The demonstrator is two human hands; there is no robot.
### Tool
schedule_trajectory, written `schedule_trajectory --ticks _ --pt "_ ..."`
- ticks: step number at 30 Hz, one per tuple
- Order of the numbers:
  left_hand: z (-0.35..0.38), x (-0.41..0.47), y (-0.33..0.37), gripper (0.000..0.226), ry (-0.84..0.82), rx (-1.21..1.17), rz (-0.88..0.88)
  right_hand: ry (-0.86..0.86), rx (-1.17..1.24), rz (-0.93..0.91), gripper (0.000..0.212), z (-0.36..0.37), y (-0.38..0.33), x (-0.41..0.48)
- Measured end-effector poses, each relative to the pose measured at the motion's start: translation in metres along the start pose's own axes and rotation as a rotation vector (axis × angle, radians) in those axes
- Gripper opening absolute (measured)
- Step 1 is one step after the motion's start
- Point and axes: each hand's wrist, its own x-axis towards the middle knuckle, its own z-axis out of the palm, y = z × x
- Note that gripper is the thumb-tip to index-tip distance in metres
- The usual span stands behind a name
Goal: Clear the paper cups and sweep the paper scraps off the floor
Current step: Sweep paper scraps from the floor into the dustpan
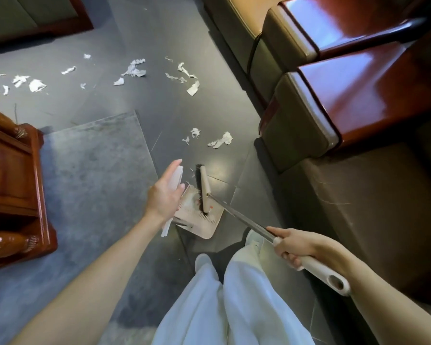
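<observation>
My left hand (164,192) holds the white upright handle (177,176) of a beige dustpan (202,224) that stands on the dark floor. My right hand (292,245) grips the white grip of a broom whose metal shaft (239,216) runs down to the left. The broom head (205,189) lies over the dustpan's mouth, with a little debris in the pan. White paper scraps (220,141) lie just beyond the broom. More scraps (136,70) are scattered farther off, and others (36,85) sit at the far left. No paper cup is in view.
A carved wooden table (15,185) stands at the left on a grey rug (92,175). Olive sofas with glossy wooden armrests (363,95) line the right side. My white trouser legs (222,302) and shoes are just behind the dustpan.
</observation>
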Motion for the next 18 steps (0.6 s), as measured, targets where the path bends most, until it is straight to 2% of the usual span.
schedule_trajectory --ticks 8,13,18 --pt "-0.007 0.002 -0.012 0.058 0.180 -0.031 -0.052 0.073 -0.242 -0.103 0.076 -0.021 -0.052 -0.012" --pt "-0.003 0.020 0.000 0.057 0.197 -0.070 -0.094 0.144 -0.491 -0.161 0.076 -0.054 -0.114 0.039" --pt "0.007 0.036 0.013 0.056 0.198 -0.146 -0.132 0.229 -0.714 -0.100 0.084 -0.065 -0.134 0.093"
